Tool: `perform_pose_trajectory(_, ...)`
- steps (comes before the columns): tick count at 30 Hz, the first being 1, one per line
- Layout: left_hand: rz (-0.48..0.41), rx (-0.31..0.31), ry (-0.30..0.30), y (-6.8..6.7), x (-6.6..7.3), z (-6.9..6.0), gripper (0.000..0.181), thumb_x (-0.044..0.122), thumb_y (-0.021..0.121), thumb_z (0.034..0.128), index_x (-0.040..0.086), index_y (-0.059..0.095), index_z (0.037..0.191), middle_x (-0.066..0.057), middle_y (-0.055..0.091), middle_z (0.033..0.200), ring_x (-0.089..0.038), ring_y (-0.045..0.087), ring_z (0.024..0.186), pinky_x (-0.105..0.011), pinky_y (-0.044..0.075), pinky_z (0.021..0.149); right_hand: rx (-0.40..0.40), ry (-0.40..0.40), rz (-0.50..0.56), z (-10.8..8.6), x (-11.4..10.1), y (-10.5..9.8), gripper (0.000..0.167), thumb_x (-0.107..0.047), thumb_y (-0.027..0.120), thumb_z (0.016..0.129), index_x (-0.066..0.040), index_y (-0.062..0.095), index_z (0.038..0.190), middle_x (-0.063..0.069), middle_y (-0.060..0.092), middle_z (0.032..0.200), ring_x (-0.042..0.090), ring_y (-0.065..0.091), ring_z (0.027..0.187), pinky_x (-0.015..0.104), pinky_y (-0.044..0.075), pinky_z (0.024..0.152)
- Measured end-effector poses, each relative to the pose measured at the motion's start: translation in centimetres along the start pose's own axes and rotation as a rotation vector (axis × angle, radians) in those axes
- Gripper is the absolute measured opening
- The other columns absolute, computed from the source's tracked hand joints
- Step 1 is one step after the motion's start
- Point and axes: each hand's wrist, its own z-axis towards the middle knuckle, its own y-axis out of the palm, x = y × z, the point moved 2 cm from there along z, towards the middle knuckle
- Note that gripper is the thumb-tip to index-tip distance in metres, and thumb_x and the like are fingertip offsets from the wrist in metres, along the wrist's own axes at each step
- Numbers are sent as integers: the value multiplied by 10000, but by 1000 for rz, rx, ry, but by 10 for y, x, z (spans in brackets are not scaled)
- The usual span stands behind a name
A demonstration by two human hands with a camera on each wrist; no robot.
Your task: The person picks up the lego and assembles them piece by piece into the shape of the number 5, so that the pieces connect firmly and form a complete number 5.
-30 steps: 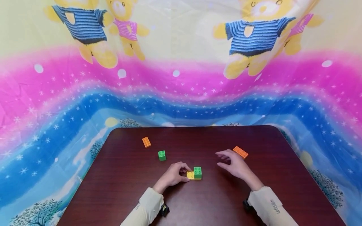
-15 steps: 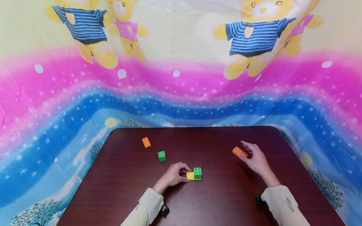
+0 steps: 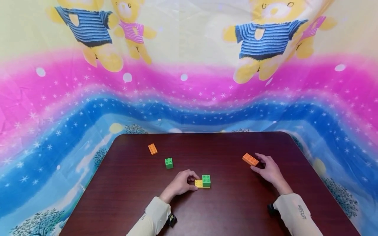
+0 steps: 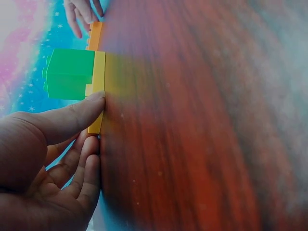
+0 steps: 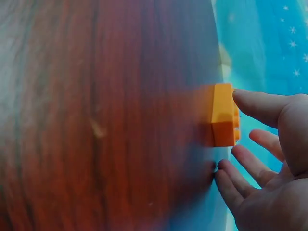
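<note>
The yellow brick [image 3: 198, 183] lies flat on the dark counter [image 3: 224, 209], a green brick [image 3: 206, 180] mounted on its right half. At its left end is the person's left grip [image 3: 180, 182], which pinches it with the thumb at the near side. Off to the yellow brick's right and farther back lies an orange brick [image 3: 249, 159]; the right grip [image 3: 270, 171] is at that brick's right end, thumb and fingers apart, though whether the thumb touches it cannot be told. Beyond the yellow brick, to its left, sit a loose green block [image 3: 169, 163] and, farther back, another orange block [image 3: 152, 149].
</note>
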Motion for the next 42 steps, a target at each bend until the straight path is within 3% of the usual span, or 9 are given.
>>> perform_pose_trajectory(7, -1, 0, 8, 1, 1, 0, 282, 108, 908, 786, 140, 771, 1030, 8, 697, 1008, -124, 650, 920, -253, 549, 835, -28, 42, 8, -1, 8, 2, 637, -198, 749, 958, 4, 484, 1500, 323, 488, 1446, 481, 528, 1231, 668, 447, 1045)
perform_pose_trajectory(16, -8, 5, 11, 0, 0, -1, 283, 103, 906, 788, 132, 772, 1036, -8, 700, 1021, -135, 654, 924, -258, 552, 837, -28, 4, -46, 11, 9, 1, 549, -156, 779, 929, 13, 578, 1411, 299, 594, 1312, 414, 597, 1079, 622, 514, 948)
perform_pose_trajectory(31, -6, -4, 12, 0, -1, 1, 283, 115, 906, 791, 148, 771, 1037, 0, 691, 1010, -135, 650, 924, -260, 551, 835, -13, -6, -54, 14, 12, 0, 467, -137, 741, 958, 0, 614, 1386, 289, 609, 1316, 405, 614, 1078, 589, 538, 919)
perform_pose_trajectory(42, -25, 6, 34, -1, 5, -1, 292, 67, 907, 773, 84, 767, 1029, -54, 703, 1016, -193, 671, 929, -301, 569, 842, 25, -49, -29, 9, -3, -3, 425, -136, 706, 985, -8, 627, 1382, 276, 641, 1291, 378, 650, 1039, 566, 553, 891)
